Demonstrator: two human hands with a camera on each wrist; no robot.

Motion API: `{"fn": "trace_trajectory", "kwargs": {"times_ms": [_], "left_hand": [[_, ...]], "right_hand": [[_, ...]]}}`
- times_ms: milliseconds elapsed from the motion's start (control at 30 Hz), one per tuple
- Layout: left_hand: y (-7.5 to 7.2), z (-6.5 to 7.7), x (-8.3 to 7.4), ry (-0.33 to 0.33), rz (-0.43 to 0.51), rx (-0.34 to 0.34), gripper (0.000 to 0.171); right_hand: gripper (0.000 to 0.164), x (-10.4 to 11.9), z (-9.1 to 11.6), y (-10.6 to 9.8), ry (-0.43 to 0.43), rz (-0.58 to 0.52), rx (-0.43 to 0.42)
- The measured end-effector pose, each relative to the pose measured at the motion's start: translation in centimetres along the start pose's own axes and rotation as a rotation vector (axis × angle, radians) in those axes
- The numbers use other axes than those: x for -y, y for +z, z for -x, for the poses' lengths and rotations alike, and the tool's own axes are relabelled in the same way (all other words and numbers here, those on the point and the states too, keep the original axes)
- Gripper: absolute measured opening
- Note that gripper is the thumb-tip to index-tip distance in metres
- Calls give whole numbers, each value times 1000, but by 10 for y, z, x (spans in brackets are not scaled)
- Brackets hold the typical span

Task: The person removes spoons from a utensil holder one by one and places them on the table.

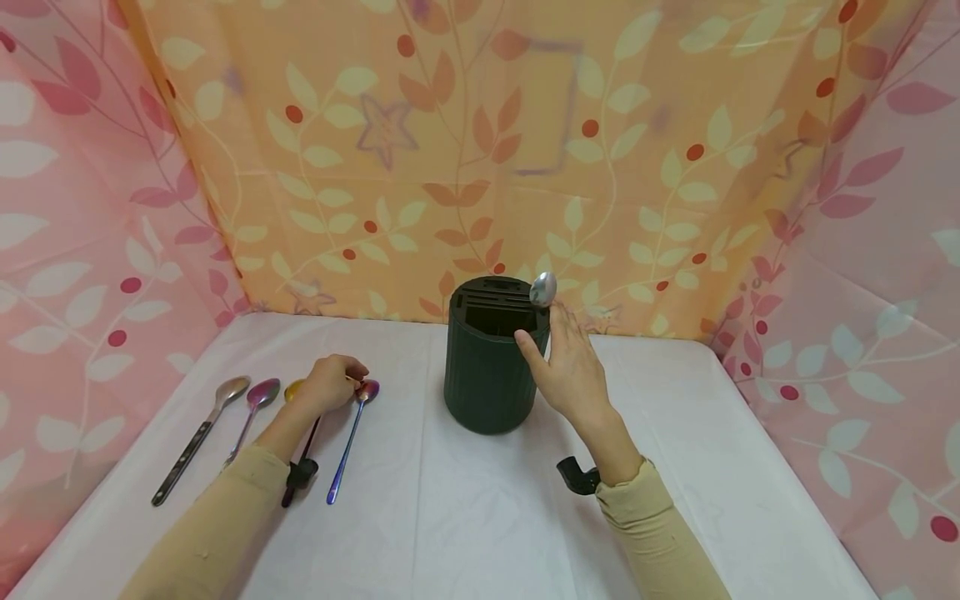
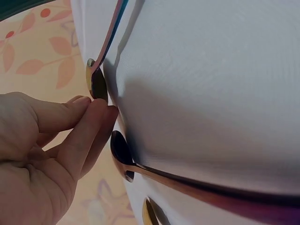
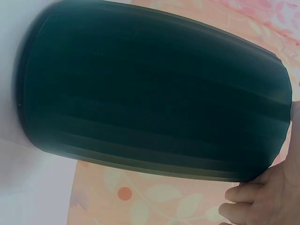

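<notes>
My left hand (image 1: 330,383) pinches the bowl tip of a blue-purple spoon (image 1: 348,446), which lies on the white cloth. In the left wrist view, thumb and fingertips meet at that spoon's bowl (image 2: 96,82). A spoon with a reddish handle (image 2: 178,185) lies beside it, its bowl hidden under my hand in the head view. My right hand (image 1: 573,371) rests against the right side of a dark green utensil holder (image 1: 487,383), fingers straight and thumb at the rim. A silver spoon (image 1: 543,289) stands in the holder, bowl up.
Left of my left hand lie a gold spoon (image 1: 294,389), partly covered by the arm, a purple spoon (image 1: 262,393), and a silver spoon with a black handle (image 1: 195,446). A patterned curtain (image 1: 375,208) hangs behind the table (image 1: 480,533).
</notes>
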State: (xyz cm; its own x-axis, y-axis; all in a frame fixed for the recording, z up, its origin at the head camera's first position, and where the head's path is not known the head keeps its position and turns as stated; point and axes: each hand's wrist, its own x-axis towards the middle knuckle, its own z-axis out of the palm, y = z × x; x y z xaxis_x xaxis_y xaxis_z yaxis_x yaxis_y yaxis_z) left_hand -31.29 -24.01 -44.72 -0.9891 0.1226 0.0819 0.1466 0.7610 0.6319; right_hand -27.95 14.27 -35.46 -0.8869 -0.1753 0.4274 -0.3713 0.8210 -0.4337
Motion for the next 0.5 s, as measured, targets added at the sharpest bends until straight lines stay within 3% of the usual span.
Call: {"fn": "trace_trajectory", "kwargs": {"times_ms": [200, 333, 500], "left_hand": [[-4, 3, -6, -13, 24, -19, 27], [-11, 2, -15, 42, 40, -95, 32], [-22, 1, -39, 103, 93, -198, 36]], "right_hand": [[92, -1, 0, 1, 4, -1, 4], [92, -1, 0, 1, 6, -5, 4], [92, 0, 0, 0, 3, -7, 0]]}}
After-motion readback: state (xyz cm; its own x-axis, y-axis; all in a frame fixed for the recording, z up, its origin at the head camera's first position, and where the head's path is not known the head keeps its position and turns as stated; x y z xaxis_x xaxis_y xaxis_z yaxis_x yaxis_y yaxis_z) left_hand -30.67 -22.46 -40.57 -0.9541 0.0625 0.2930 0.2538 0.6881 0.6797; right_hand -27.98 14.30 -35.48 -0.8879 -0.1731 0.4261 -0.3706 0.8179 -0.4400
